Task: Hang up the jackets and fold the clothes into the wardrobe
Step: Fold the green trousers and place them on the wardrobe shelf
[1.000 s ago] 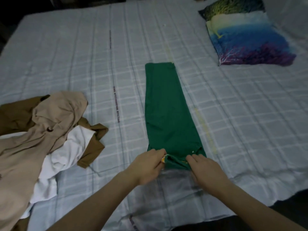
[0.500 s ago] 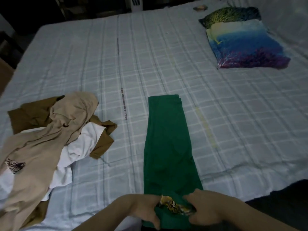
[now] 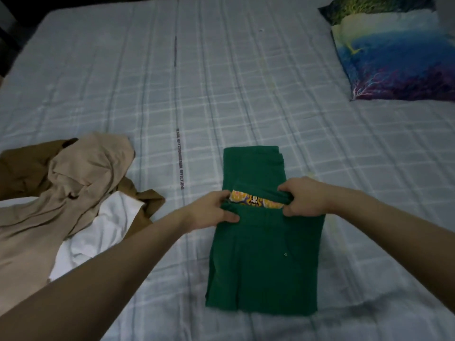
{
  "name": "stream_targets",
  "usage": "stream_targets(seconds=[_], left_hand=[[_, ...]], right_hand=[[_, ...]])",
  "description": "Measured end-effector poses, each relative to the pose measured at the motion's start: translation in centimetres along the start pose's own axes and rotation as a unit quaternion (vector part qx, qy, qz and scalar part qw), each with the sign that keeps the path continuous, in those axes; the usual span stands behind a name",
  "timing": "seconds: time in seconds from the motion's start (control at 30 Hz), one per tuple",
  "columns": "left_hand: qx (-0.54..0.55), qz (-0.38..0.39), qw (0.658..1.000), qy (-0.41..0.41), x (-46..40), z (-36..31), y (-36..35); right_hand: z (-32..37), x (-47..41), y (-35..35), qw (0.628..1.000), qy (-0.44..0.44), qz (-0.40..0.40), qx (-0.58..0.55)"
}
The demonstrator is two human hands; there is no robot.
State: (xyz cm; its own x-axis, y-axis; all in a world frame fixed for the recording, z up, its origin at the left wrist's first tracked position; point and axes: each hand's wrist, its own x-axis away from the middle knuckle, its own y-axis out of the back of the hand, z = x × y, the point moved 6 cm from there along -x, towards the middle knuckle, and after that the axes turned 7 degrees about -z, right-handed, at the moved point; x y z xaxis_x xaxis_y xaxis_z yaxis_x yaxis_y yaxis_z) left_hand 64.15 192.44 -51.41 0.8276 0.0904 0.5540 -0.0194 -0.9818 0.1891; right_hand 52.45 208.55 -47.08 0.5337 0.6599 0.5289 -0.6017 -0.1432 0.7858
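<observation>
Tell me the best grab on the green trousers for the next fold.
Grip the folded-over waistband edge of the green trousers at both corners, where the left hand and right hand pinch it, coming from the near side: that edge is straight and uppermost.

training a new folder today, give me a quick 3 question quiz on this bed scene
1. True or false: both hands grip the green trousers.
2. What lies in the far right corner of the bed? A) a patterned pillow B) a laptop C) a hanger
3. Fill in: the heap of unfolded clothes lies to the ____ of the trousers.

Key:
1. True: the left hand and the right hand each pinch the folded-over waistband edge.
2. A: the patterned pillow.
3. Left: the pile of clothes, tan, brown and white.
</observation>
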Motion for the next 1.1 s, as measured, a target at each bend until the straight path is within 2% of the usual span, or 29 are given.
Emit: stream_targets(seconds=[0.1, 0.2, 0.3, 0.53, 0.63, 0.77, 0.87, 0.97, 1.1], left_hand=[[0.029, -0.039, 0.999, -0.002, -4.0, -0.6, 1.6], [0.060, -0.110, 0.992, 0.017, -7.7, -0.3, 3.2], [0.005, -0.170, 0.985, 0.028, -10.8, 0.6, 4.4], [-0.106, -0.243, 0.964, 0.002, -15.9, 0.8, 6.0], [-0.209, -0.267, 0.941, -0.016, -17.4, 0.1, 6.6], [-0.310, -0.255, 0.914, -0.065, -18.7, -1.1, 7.6], [-0.342, -0.162, 0.917, -0.127, -19.7, -2.4, 7.6], [-0.380, -0.061, 0.918, -0.097, -21.2, -2.5, 7.4], [-0.453, -0.028, 0.887, -0.082, -22.3, -3.7, 7.5]], right_hand=[[-1.5, -4.4, 2.2, 0.999, -0.003, -0.042, 0.007], [-2.8, -8.6, 3.6, 0.996, -0.005, -0.088, -0.021], [-4.0, -12.1, 3.3, 0.993, 0.012, -0.112, -0.018], [-6.3, -16.8, 2.3, 0.982, 0.026, -0.177, -0.063], [-6.5, -18.1, 2.4, 0.979, 0.043, -0.191, -0.047], [-6.9, -19.4, 2.0, 0.977, 0.067, -0.203, 0.017], [-7.4, -20.1, 2.0, 0.972, 0.080, -0.212, 0.061], [-8.1, -20.7, 2.2, 0.989, 0.055, -0.136, -0.011], [-7.8, -21.4, 2.9, 0.996, 0.047, -0.069, 0.014]])
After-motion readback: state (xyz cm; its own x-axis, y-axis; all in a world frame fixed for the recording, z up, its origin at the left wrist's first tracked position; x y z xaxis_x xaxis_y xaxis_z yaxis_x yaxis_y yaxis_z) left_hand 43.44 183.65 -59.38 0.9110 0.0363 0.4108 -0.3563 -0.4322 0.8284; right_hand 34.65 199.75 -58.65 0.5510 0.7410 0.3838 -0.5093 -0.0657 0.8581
